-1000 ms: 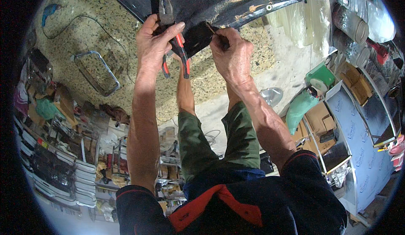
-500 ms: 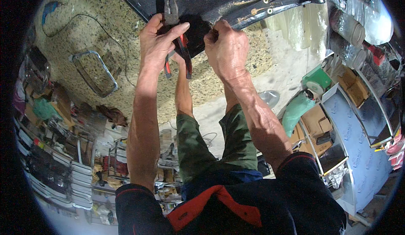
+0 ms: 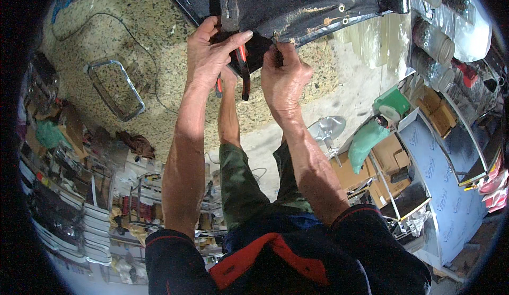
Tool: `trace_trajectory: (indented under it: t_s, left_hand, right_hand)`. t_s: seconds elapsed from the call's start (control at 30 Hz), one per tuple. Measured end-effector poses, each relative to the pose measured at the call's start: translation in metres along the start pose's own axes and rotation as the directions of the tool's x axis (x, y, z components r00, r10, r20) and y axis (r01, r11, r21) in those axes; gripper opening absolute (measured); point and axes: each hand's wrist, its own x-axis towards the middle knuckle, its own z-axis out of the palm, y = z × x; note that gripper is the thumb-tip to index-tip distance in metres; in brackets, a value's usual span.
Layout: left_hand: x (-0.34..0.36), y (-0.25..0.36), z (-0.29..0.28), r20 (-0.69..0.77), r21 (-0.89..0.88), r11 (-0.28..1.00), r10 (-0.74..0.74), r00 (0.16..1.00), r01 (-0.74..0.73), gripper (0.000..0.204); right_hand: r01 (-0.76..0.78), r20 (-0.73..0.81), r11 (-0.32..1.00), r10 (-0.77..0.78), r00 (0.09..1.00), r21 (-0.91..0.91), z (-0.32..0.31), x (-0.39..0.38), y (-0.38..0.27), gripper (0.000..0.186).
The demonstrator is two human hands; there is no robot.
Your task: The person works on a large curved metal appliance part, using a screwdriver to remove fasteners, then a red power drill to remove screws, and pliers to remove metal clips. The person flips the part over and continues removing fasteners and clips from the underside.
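Across the top of the view lies a black, worn cover or upholstered panel (image 3: pixel 307 1), with tan torn patches and small metal eyelets near its edge. My left hand (image 3: pixel 208 56) is closed round a pair of pliers (image 3: pixel 244 69) with red and black handles. The pliers' grey jaws point away from me, over the black material. At the panel's near edge, my right hand (image 3: pixel 286 80) has its fingers pinched together beside a frayed spot. The fingertips seem to grip the edge material, but exactly what lies between them is hidden.
A speckled stone slab (image 3: pixel 175 40) lies below, with a metal frame (image 3: pixel 116 91) and a thin cable on it. At right are clear jars (image 3: pixel 433 40), a green bag (image 3: pixel 366 144), cardboard boxes (image 3: pixel 389 162) and a blue sheet-covered panel (image 3: pixel 435 173). Cluttered shelving (image 3: pixel 74 231) fills the left.
The black panel and my left hand with the pliers have shifted slightly right. My right hand has come a little nearer to me, its fingers still pinched at the edge.
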Motion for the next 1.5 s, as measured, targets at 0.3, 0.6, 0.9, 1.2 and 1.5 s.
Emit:
trace_trajectory:
  t_s: [0.3,0.6,0.9,1.2,1.5]
  left_hand:
    - [-0.004,-0.001,-0.001,0.063,-0.072,0.997,-0.025,0.998,0.03,0.039]
    - [0.002,0.006,-0.003,0.072,-0.003,1.0,-0.021,0.997,0.021,0.037]
    - [0.002,0.0,-0.002,0.092,-0.017,1.0,0.013,0.996,-0.011,0.031]
    - [0.003,0.003,-0.002,0.115,-0.045,0.999,0.014,0.993,-0.009,0.029]
    - [0.001,0.005,0.002,0.104,-0.046,0.999,0.003,0.995,0.002,0.029]
  right_hand:
    - [-0.32,-0.184,0.92,0.363,0.913,0.224,0.037,-0.021,-0.028,0.008]
    - [-0.318,0.115,0.894,0.297,0.948,0.315,-0.019,0.026,0.012,0.016]
    - [0.263,0.257,0.953,-0.294,0.921,0.15,-0.024,0.045,0.048,0.02]
    - [-0.581,0.43,0.627,0.396,0.811,0.519,-0.03,0.013,0.013,0.019]
    - [-0.627,0.397,0.578,0.486,0.779,0.522,-0.021,0.012,0.001,0.021]
